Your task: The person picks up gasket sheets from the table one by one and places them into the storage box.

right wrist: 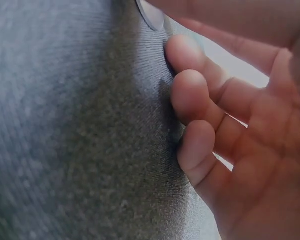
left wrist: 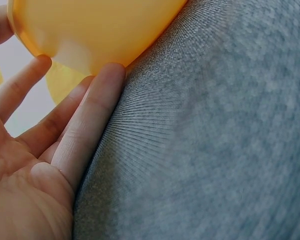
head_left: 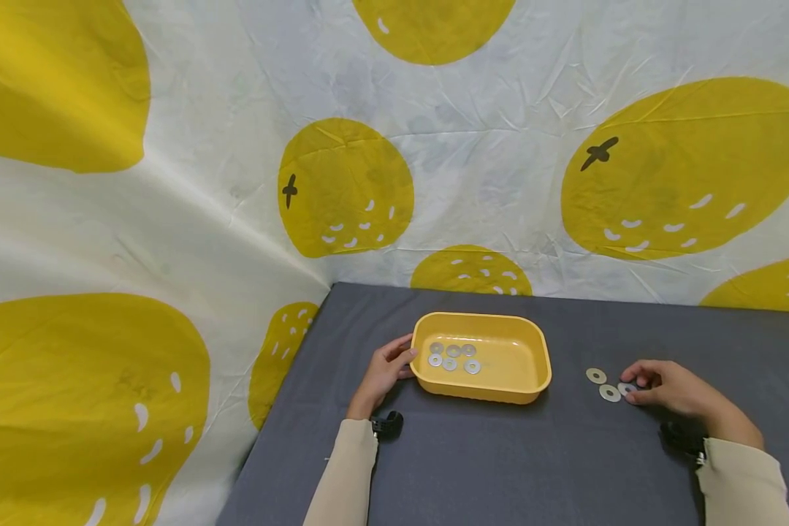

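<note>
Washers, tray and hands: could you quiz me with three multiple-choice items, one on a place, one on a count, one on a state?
1. Where is the yellow tray?
A. on the grey table
B. on the floor
C. in the person's lap

2. How many washers lie in the tray?
A. two
B. five
C. nine

3. What is the left hand doing?
A. hanging in the air
B. touching the tray's end
C. gripping a washer

Answers:
1 A, the tray stands on the grey table.
2 B, five washers in the tray show in the head view.
3 B, its fingers lie against the tray wall.
</note>
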Demonstrator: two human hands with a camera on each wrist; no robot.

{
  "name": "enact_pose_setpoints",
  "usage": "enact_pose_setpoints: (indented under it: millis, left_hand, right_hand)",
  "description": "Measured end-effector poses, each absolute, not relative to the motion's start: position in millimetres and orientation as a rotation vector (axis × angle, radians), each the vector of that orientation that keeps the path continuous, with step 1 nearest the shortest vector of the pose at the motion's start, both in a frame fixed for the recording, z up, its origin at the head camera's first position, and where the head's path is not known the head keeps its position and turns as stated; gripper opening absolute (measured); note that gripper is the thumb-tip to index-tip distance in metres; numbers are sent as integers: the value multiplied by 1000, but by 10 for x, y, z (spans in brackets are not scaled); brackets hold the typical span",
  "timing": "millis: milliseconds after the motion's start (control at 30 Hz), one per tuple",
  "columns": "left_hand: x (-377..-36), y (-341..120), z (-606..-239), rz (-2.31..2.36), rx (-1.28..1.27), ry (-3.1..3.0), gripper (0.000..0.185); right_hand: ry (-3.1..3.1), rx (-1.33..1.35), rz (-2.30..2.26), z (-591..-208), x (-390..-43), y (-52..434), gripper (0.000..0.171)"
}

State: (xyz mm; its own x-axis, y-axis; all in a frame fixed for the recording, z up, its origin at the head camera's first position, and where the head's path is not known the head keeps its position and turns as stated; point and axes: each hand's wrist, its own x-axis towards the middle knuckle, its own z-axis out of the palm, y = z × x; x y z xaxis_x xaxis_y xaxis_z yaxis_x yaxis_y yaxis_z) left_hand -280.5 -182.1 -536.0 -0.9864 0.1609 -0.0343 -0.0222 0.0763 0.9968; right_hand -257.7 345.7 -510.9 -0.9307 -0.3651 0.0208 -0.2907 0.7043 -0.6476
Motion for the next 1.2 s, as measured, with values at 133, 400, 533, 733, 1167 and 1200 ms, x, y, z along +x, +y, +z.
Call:
enact_pose_setpoints:
  millis: [133,400,533,733,1167,1200]
  left_hand:
    - [-2809,-1820,-5367,2044,140,2200,53]
    - [-2817,-1818,-5349,2058,142,2185,53]
    - [-2822,-1816,-5353,2053,135,2188,53]
    - [-2822,-1812,-5349,2055,127,2176,53]
    - [-2815,-1829,-5359,2055,135,2175,51]
    - [-2813,-1830,-5359,2057,136,2174,52]
  right_hand:
    - [2807,-538,-1019,-5087,-2585,3445,25]
    - [2785,-460,-993,-5021,-2616,3416,27]
    - [2762,-443,-986,-4982,-2626,3413,28]
    - [2702,-436,-1023,-4952,-2618,3407,28]
    - [2640,-368,-1083,-4952,-2593,3407,34]
    - [2646,-356,-1087,-4958,-2598,3404,35]
